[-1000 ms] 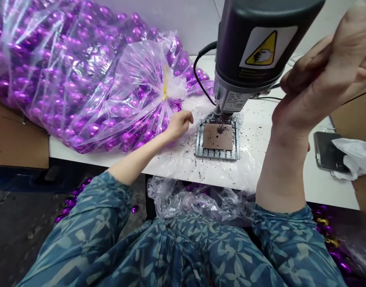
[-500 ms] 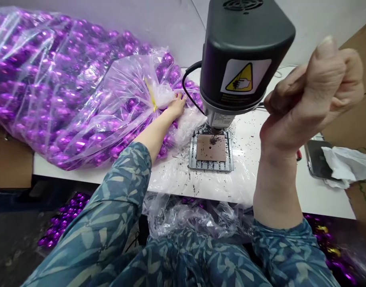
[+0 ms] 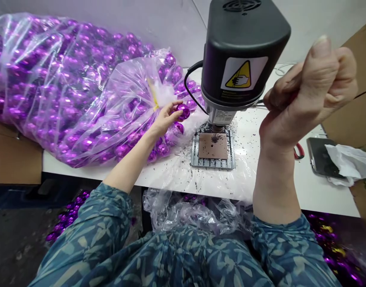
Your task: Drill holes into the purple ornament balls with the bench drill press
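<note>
Between the thumb and fingers of my left hand point(image 3: 168, 116) is a shiny purple ball point(image 3: 183, 112), held beside the mouth of a clear bag point(image 3: 81, 87) full of such balls. A yellow tie point(image 3: 155, 104) shows on the bag. My right hand point(image 3: 313, 79) is closed, raised at the right of a black drill press point(image 3: 245, 52); a thin dark rod sticks out beyond it, and red shows between its fingers. Under the drill head, a brown square board point(image 3: 213, 146) with a small hole lies on a slotted metal base point(image 3: 213, 164).
Dark shavings are scattered over the white table point(image 3: 314, 195). A phone point(image 3: 320, 155) and crumpled white tissue point(image 3: 350, 159) lie at the right, near a cardboard box point(image 3: 353, 79). Crumpled clear plastic point(image 3: 197, 215) hangs at the front edge. A black cable point(image 3: 189, 85) loops left of the drill.
My left hand has drawn back towards me from the bag's mouth, and a purple ball now shows in its fingers. My right hand stays closed at nearly the same place.
</note>
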Tool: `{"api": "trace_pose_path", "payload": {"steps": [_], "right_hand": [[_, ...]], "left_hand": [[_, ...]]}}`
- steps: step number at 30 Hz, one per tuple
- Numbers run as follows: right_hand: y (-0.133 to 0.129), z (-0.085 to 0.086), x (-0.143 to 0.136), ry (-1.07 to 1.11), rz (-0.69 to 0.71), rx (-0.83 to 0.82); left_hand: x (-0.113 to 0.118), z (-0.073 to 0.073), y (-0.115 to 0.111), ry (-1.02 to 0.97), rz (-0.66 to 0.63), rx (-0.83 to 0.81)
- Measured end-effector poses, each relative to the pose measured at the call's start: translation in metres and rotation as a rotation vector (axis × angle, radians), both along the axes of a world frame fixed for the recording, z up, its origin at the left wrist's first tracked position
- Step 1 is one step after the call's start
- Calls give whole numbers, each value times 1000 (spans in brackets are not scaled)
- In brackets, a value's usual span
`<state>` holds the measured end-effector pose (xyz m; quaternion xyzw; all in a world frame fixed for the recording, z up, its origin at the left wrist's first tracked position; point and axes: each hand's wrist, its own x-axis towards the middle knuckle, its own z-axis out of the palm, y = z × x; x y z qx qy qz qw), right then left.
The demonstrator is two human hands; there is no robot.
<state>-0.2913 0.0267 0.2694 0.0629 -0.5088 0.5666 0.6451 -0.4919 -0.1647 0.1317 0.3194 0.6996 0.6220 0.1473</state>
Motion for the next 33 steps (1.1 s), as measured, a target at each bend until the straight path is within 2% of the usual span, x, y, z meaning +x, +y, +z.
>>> {"api": "trace_pose_path", "payload": {"steps": [4,9,14,18,24,33], "right_hand": [[0,2,-5,80,12,-28],[0,2,-8,66,-15,-12],[0,3,-6,67,-4,10],[0,1,-5,68,17,1],[1,-1,-4,65,2,4],[2,-4,-12,110,-27,42]], "left_hand": [[48,2,-17,-284,-62,119],[78,-20,-5,-416,-112,155],[86,-45,19,-394,-96,138],[92,-58,35,-318,-103,169],[101,-64,43,-259,-196,164],[107,-67,42,-25,-159,6]]}}
